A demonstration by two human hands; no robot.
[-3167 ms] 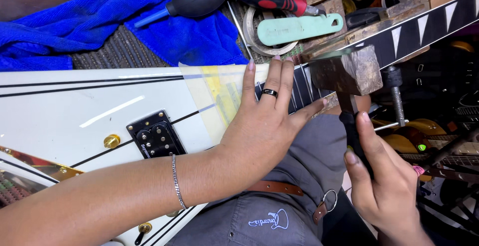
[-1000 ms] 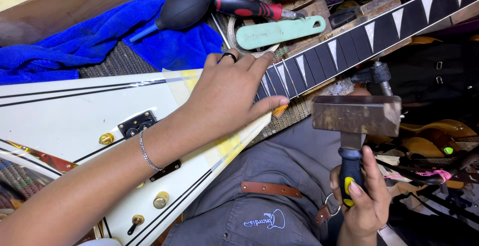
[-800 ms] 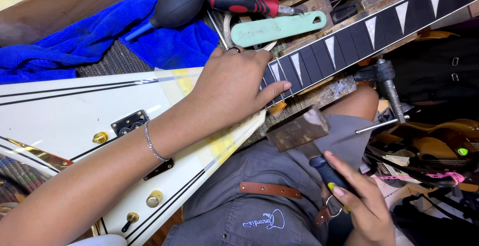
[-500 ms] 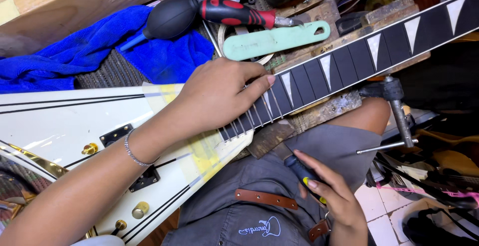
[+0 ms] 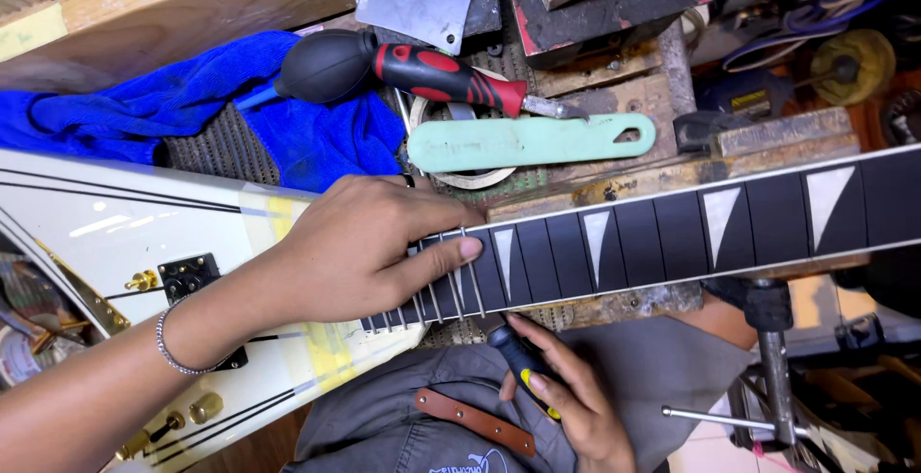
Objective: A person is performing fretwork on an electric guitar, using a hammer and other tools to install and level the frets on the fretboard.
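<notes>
Left hand (image 5: 369, 248): flat on fretboard (image 5: 672, 228), steadying guitar (image 5: 125, 243). Right hand (image 5: 571, 401): clamped on hammer handle (image 5: 518, 363), head hidden below neck. Upper frets seated; remainder undeterminable.

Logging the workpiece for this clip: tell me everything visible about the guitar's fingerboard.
The fingerboard is a long dark strip, apparently dark wood, with pale edging, thin metal frets and pale triangular inlays. No strings show on it. It runs from the white guitar body rightward, rising slightly, out of frame. It lies face up over a cluttered wooden bench. The left hand presses on its body end, fingers flat across the last frets. The right hand holds a dark tool handle just below its edge.
</notes>
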